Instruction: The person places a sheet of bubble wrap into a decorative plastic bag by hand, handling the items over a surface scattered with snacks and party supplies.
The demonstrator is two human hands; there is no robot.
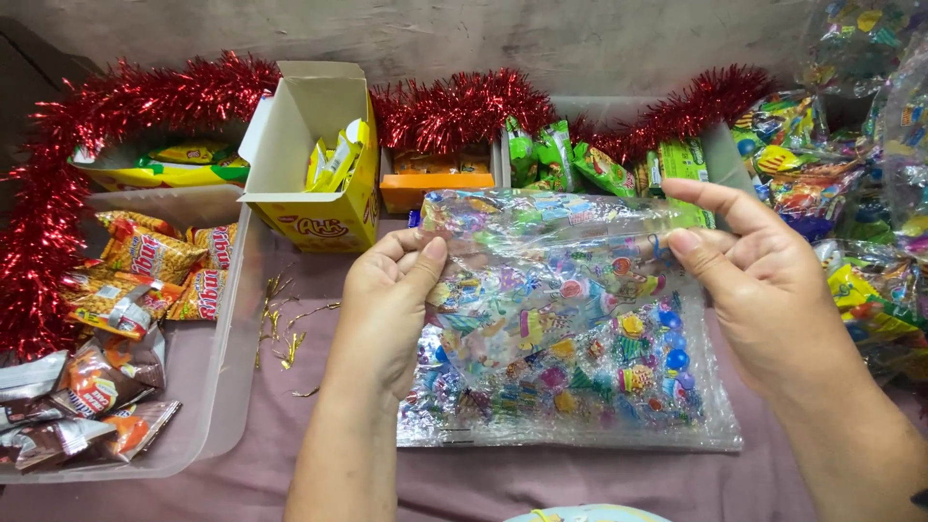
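Observation:
My left hand (387, 304) pinches the left edge of a clear cellophane bag (541, 251) printed with bright cartoon shapes, thumb on top. My right hand (764, 280) grips the same bag's right edge between thumb and forefinger. The bag is held stretched between both hands, just above a stack of similar printed bags (580, 396) lying flat on the mauve cloth (290, 435).
A clear plastic tray (217, 387) at left holds several snack packets (145, 261). An open yellow carton (314, 159) of sachets, an orange box (435, 184) and green packets (561, 159) line the back under red tinsel (454, 106). Filled goodie bags (841, 184) pile at right.

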